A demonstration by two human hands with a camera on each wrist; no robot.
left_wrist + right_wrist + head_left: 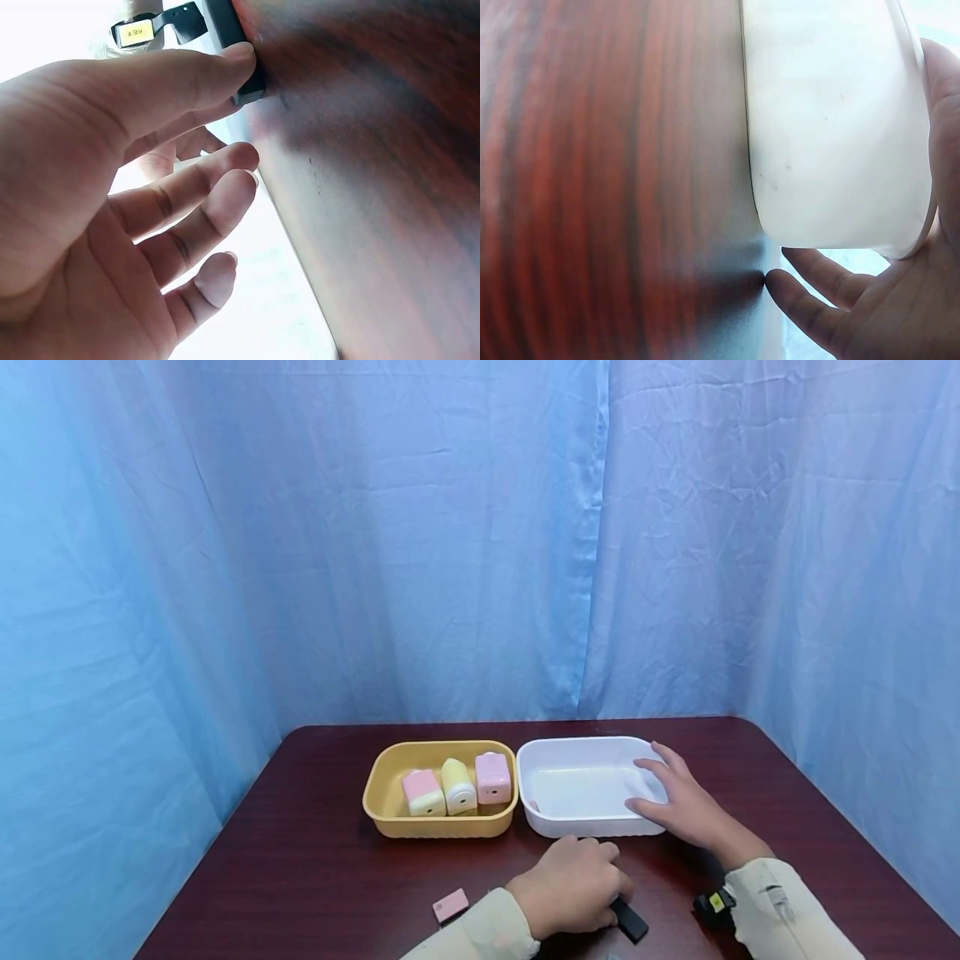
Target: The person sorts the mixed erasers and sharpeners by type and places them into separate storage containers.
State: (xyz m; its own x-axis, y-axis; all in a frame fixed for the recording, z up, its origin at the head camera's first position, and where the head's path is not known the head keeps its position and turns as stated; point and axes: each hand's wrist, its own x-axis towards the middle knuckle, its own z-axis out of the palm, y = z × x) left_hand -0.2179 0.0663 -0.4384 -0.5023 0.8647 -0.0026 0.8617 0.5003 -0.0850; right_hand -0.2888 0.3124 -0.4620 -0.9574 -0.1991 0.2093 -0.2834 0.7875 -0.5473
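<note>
Block (630, 921) sits pinched by left hand (572, 885), apart from right hand (688, 804).

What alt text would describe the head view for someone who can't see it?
A person's left hand pinches a black block at a dark table; the right hand is at the right end of a white tray. Alongside, a yellow tray holds three pastel objects.

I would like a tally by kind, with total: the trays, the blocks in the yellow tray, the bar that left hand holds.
Trays: 2 (yellow tray, white tray)
Blocks in yellow tray: 3 (pink-and-yellow block, yellow-and-white block, pink block)
Black bar in left hand: 1
Total: 6
</note>
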